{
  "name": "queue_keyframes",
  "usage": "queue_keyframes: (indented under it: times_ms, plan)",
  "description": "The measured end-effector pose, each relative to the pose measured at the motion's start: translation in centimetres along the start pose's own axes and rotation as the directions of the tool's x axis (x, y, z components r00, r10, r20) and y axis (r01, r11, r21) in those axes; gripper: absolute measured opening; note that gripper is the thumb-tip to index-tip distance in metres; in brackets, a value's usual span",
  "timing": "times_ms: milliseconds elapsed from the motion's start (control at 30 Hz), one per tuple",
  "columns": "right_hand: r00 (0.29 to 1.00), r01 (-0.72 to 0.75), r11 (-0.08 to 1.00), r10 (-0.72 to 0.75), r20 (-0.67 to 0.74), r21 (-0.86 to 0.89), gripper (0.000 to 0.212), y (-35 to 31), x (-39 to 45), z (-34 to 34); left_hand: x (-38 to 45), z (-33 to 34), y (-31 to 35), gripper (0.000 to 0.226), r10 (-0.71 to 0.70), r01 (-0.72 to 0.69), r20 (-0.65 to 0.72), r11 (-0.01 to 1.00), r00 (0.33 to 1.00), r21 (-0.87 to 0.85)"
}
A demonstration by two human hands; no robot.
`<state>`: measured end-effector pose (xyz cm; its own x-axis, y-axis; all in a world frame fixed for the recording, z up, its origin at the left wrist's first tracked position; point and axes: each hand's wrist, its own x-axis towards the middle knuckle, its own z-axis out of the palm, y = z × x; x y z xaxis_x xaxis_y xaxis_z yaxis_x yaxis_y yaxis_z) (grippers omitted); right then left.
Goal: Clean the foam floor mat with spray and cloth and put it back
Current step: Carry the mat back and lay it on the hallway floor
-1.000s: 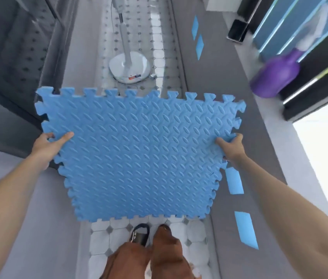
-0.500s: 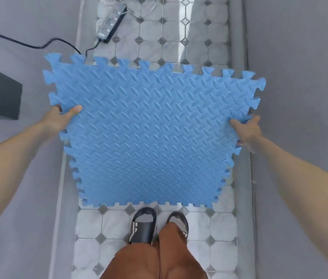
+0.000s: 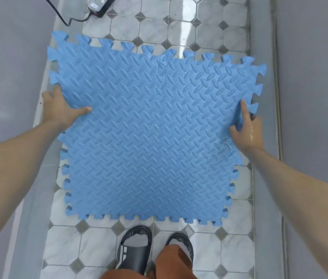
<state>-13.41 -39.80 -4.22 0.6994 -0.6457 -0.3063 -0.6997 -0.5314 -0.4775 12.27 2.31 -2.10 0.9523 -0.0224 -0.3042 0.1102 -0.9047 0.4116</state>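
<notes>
Fingers of the left hand and the right hand are each curled closed over opposite side edges of the blue square foam floor mat with interlocking toothed borders, thumbs on top. It hangs tilted over the white-and-grey tiled floor, between the grey strips along either side, just ahead of the person's black sandals. I'd judge this the putting-back step; next it must be lowered flat and squared to the tiles.

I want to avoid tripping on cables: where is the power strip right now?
In the head view, the power strip lies on the tiled floor at the top edge, left of centre, beyond the far edge of the blue foam mat.
</notes>
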Motion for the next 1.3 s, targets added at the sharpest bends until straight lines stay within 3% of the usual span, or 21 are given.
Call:
queue_keyframes:
  times_ms: [133,267,433,767,967,1133,1300]
  plan:
    - [0.99,0.128,0.975,-0.114,0.083,-0.182,0.103,2.0,0.4,1.7,0.7,1.8,-1.5,0.131,0.101,-0.104,0.047,0.991,0.994,0.082]
    - [0.98,0.158,0.938,-0.111,0.165,-0.31,0.127,3.0,0.6,3.4,1.3,3.5,-2.8,0.143,0.148,-0.162,0.081,0.967,0.986,0.197]
    - [0.977,0.159,0.915,-0.092,0.192,-0.372,0.133,4.2,1.8,5.5,3.0,6.2,-4.4,0.155,0.179,-0.219,0.157,0.931,0.971,0.291]
    - [0.956,0.213,0.884,-0.1,0.278,-0.417,0.128,5.9,5.5,10.5,5.8,11.8,-6.0,0.139,0.11,-0.185,0.251,0.936,0.962,0.299]
    - [0.954,0.259,0.791,-0.12,0.274,-0.555,0.107,3.8,3.7,12.6,3.5,14.1,-4.5,0.123,0.166,-0.341,0.427,0.862,0.889,0.375]
    - [0.927,0.295,0.791,-0.101,0.362,-0.535,0.101,-0.4,-2.6,9.2,-3.2,10.3,-0.6,0.114,0.191,-0.4,0.506,0.85,0.841,0.343]
    - [0.931,0.206,0.864,-0.028,0.364,-0.46,0.094,-7.8,-8.6,-0.3,-10.4,0.8,6.2,0.088,0.222,-0.453,0.571,0.839,0.79,0.3]
